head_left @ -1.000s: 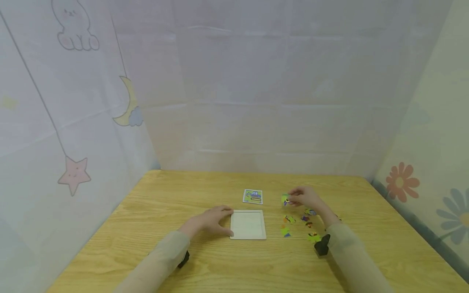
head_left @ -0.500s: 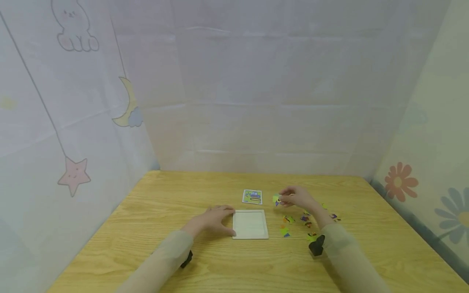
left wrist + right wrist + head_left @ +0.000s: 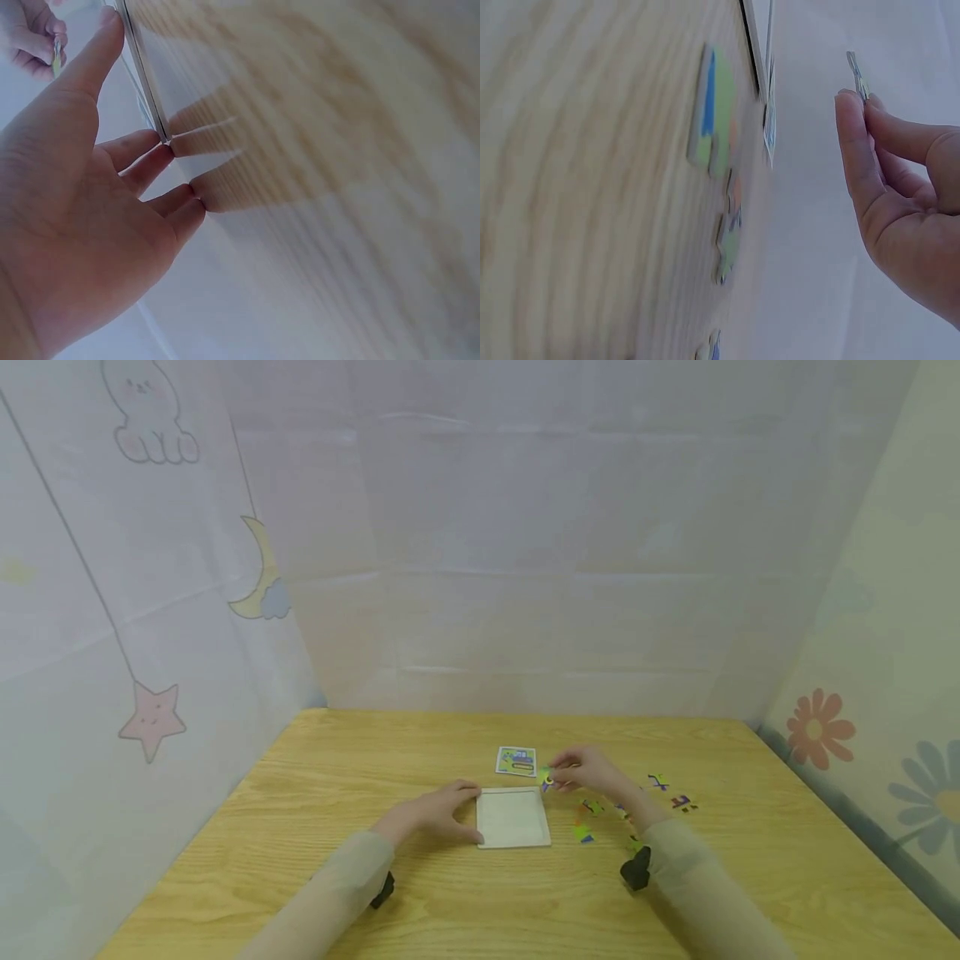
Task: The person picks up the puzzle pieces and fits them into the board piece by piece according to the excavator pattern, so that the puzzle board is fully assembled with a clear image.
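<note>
The yellow-brown, rectangular wood-grained table (image 3: 480, 902) looks smooth, softly glossy; the off-white square tray (image 3: 513, 820), smooth and matt; the pale printed backdrop (image 3: 487, 543) resembles creased cloth.

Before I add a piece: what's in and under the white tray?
In the white tray, only its bare, pale floor shows. Whatever lies under it is covered and cannot be seen.

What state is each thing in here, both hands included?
Left hand: relaxed, thumb and fingers at the tray's left edge.
Right hand: raised, pinching a piece.
Held puzzle piece: off the table, between fingertips.
White tray: flat, recessed side up.
Picture card: flat, printed side up.
Loose puzzle pieces: scattered on the table, some partly hidden by the right arm.
</note>
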A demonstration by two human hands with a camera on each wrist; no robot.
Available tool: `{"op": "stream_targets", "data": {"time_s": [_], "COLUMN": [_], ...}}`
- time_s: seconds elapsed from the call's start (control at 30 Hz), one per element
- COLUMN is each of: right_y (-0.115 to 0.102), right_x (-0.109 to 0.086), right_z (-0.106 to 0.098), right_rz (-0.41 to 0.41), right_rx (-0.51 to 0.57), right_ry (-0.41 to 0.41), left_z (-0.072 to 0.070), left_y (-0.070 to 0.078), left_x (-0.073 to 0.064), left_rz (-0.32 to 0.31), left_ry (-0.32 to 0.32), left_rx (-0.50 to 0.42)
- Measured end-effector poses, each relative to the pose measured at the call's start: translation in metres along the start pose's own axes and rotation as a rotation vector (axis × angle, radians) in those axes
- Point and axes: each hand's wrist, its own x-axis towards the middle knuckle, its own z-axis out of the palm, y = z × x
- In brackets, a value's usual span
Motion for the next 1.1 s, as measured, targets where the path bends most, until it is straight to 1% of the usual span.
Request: {"op": "stream_targets", "data": {"time_s": [0.17, 0.47, 0.6, 0.77, 1.0, 1.1], "right_y": [-0.001, -0.007, -0.009, -0.012, -0.011, -0.01], "right_x": [0.007, 0.014, 0.015, 0.019, 0.025, 0.03], "right_z": [0.011, 0.028, 0.033, 0.038, 0.045, 0.049], "right_rz": [0.017, 0.031, 0.044, 0.066, 0.048, 0.06], "right_rx": [0.021, 0.042, 0.046, 0.051, 0.056, 0.054], "right_ry": [-0.021, -0.015, -0.013, -0.007, -0.023, -0.032], "left_z": [0.0, 0.0, -0.001, -0.003, -0.002, -0.001], "left_y": [0.001, -0.001, -0.001, 0.001, 0.003, 0.001], "left_x": [0.0, 0.001, 0.0, -0.002, -0.002, -0.002], "left_rz": [0.006, 0.006, -0.008, -0.007, 0.011, 0.009], "left_ry": [-0.003, -0.013, -0.025, -0.024, -0.017, -0.011], "left_rx": [0.007, 0.048, 0.033, 0.013, 0.023, 0.031]}}
